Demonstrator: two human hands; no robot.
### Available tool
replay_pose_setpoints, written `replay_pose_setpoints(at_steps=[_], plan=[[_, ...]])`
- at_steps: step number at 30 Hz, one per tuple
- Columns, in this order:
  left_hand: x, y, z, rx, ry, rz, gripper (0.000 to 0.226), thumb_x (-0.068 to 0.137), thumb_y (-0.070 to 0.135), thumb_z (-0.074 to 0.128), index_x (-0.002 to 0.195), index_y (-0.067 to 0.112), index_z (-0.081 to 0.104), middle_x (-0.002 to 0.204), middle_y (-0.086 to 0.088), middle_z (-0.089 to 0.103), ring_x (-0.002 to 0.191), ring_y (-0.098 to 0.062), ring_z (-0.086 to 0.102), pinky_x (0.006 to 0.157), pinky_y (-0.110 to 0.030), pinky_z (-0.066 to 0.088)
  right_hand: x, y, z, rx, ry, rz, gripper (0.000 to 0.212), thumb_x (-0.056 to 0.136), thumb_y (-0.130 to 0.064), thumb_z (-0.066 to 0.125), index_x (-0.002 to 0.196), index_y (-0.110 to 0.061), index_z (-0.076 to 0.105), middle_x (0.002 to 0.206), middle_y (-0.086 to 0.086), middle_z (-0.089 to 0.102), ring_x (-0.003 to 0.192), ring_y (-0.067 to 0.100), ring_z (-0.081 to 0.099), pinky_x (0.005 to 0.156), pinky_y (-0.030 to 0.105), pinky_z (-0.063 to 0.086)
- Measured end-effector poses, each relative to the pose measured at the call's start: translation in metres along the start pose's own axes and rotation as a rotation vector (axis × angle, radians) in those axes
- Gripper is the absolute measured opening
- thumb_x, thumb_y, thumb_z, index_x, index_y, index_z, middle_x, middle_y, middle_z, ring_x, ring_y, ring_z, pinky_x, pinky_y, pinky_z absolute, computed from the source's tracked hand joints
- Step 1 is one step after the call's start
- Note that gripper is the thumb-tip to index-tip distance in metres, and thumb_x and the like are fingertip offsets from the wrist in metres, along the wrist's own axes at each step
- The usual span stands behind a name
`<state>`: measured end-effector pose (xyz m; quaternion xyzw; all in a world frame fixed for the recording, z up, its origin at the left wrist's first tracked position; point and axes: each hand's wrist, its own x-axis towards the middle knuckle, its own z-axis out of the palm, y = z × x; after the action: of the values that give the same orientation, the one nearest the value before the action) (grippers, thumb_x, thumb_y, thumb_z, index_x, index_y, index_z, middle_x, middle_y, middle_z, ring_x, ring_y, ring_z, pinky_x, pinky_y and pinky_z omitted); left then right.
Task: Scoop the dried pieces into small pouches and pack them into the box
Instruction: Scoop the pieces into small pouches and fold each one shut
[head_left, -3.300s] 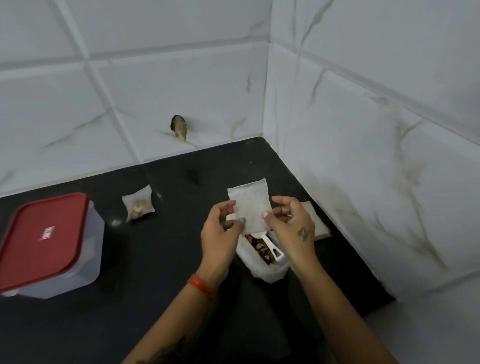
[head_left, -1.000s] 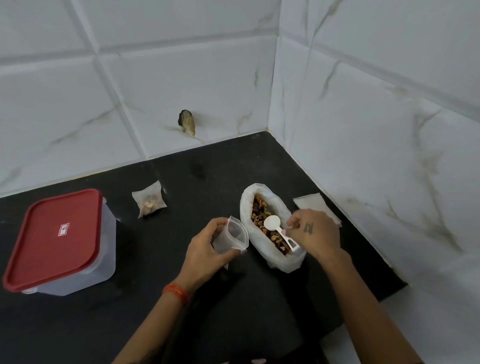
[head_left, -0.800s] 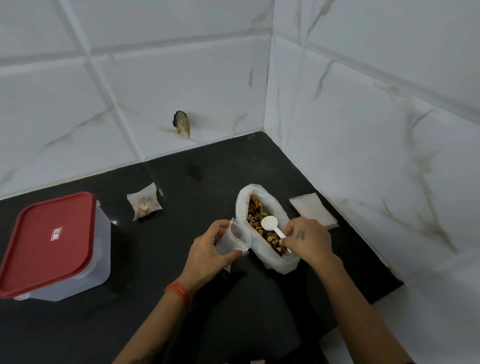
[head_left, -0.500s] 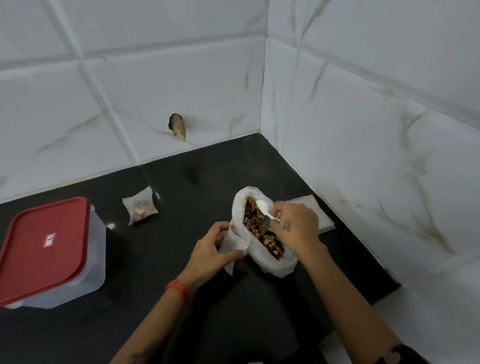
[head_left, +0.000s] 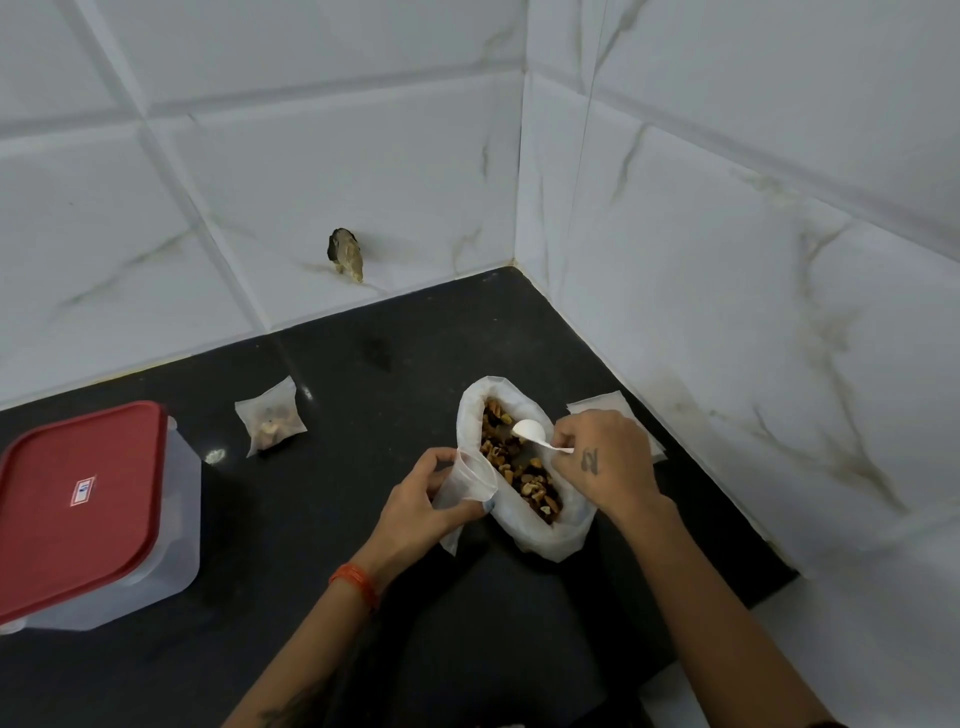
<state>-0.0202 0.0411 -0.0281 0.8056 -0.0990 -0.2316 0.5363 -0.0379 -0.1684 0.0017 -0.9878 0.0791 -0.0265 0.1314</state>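
Filling the lower half of the frame, the black desk (head_left: 363, 597) runs into a corner of white tiled wall (head_left: 727, 260) at upper centre, and its right edge drops off just beyond my right arm; bare black surface lies between the box and my hands. One clear box (head_left: 156, 561) with a red lid (head_left: 72, 509), closed, sits at the left edge of the frame. One open white bag (head_left: 530, 525) lies at centre right, full of brown dried pieces (head_left: 524, 475). My left hand (head_left: 415, 514) grips one small empty pouch (head_left: 465, 480), mouth held open, touching the bag's left rim. My right hand (head_left: 605, 462) has its fingers pinched narrow round the handle of one white scoop (head_left: 530, 430), whose bowl hovers over the pieces at the far end of the bag. One filled pouch (head_left: 271, 423) lies by itself on the desk, between box and bag, toward the wall. A flat stack of spare pouches (head_left: 597, 402) peeks out behind my right hand, near the right wall; I cannot count them.
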Motion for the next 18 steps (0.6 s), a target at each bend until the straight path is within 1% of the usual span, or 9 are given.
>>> replay_pose_setpoints(at_steps=[2,4,5,6,8,10,12,15,18], plan=[[0.0,0.0,0.0,0.003,0.001,-0.002,0.047,0.075,0.026,0.077,0.107,0.042,0.046,0.105,0.014,0.066,0.098,0.003,0.058,0.071,-0.012,0.042,-0.001,-0.004,0.006,0.02,0.018,0.035,0.019,0.087,-0.032,0.063,0.102,-0.022,0.07,0.092,-0.003,0.07,0.077,0.008,0.055,0.057,0.014,0.03],[0.0,0.0,0.0,0.003,-0.003,-0.004,0.047,0.075,0.025,0.077,0.107,0.042,0.046,0.105,0.013,0.066,0.099,0.002,0.058,0.072,-0.011,0.043,-0.001,-0.008,0.013,0.026,-0.023,0.05,0.022,0.087,-0.032,0.063,0.106,-0.022,0.069,0.097,-0.002,0.07,0.086,0.011,0.061,0.067,0.017,0.041],[0.0,0.0,0.0,0.0,-0.006,-0.003,0.047,0.075,0.025,0.076,0.107,0.041,0.046,0.105,0.013,0.066,0.099,0.002,0.059,0.072,-0.011,0.043,0.0,-0.01,0.013,0.038,-0.053,0.056,0.022,0.087,-0.031,0.064,0.106,-0.022,0.069,0.096,-0.002,0.07,0.087,0.011,0.062,0.071,0.019,0.045],[-0.001,0.0,0.0,-0.002,-0.007,-0.002,0.047,0.075,0.025,0.076,0.107,0.041,0.046,0.104,0.013,0.066,0.098,0.004,0.059,0.071,-0.01,0.043,0.001,-0.01,0.013,0.065,-0.075,0.06,0.02,0.086,-0.03,0.065,0.103,-0.023,0.07,0.094,-0.003,0.07,0.085,0.01,0.062,0.072,0.019,0.046],[-0.001,-0.001,-0.001,-0.004,-0.007,0.0,0.046,0.075,0.025,0.076,0.107,0.04,0.046,0.104,0.015,0.066,0.097,0.005,0.059,0.069,-0.01,0.043,0.002,-0.01,0.009,0.139,-0.069,0.064,0.014,0.084,-0.029,0.067,0.095,-0.024,0.073,0.085,-0.006,0.069,0.074,0.007,0.058,0.061,0.015,0.039],[0.0,-0.002,0.0,-0.007,-0.009,0.0,0.047,0.075,0.025,0.077,0.107,0.04,0.046,0.105,0.013,0.066,0.1,0.001,0.059,0.072,-0.012,0.043,0.004,-0.008,0.007,0.171,-0.005,0.081,0.012,0.083,-0.03,0.068,0.092,-0.023,0.073,0.081,-0.006,0.068,0.069,0.006,0.053,0.054,0.013,0.03],[0.001,-0.003,0.0,-0.016,-0.012,-0.005,0.047,0.075,0.025,0.077,0.107,0.04,0.046,0.107,0.011,0.066,0.102,-0.001,0.059,0.074,-0.013,0.044,0.007,-0.008,0.01,0.142,0.018,0.083,0.014,0.084,-0.03,0.067,0.095,-0.022,0.072,0.084,-0.005,0.069,0.073,0.007,0.056,0.056,0.014,0.032],[0.002,-0.003,0.001,-0.029,-0.018,-0.008,0.048,0.074,0.027,0.077,0.108,0.041,0.046,0.109,0.007,0.066,0.102,-0.003,0.059,0.075,-0.014,0.044,0.008,-0.012,0.017,0.118,-0.077,0.08,0.016,0.085,-0.029,0.066,0.098,-0.022,0.072,0.09,-0.004,0.071,0.08,0.009,0.062,0.068,0.017,0.04],[0.003,-0.005,0.0,-0.037,-0.029,-0.012,0.049,0.074,0.027,0.077,0.108,0.041,0.045,0.11,0.007,0.066,0.103,-0.005,0.06,0.076,-0.015,0.044,0.009,-0.013,0.014,0.199,-0.103,0.095,0.012,0.085,-0.028,0.066,0.092,-0.023,0.074,0.086,-0.004,0.072,0.076,0.007,0.06,0.066,0.016,0.039]])
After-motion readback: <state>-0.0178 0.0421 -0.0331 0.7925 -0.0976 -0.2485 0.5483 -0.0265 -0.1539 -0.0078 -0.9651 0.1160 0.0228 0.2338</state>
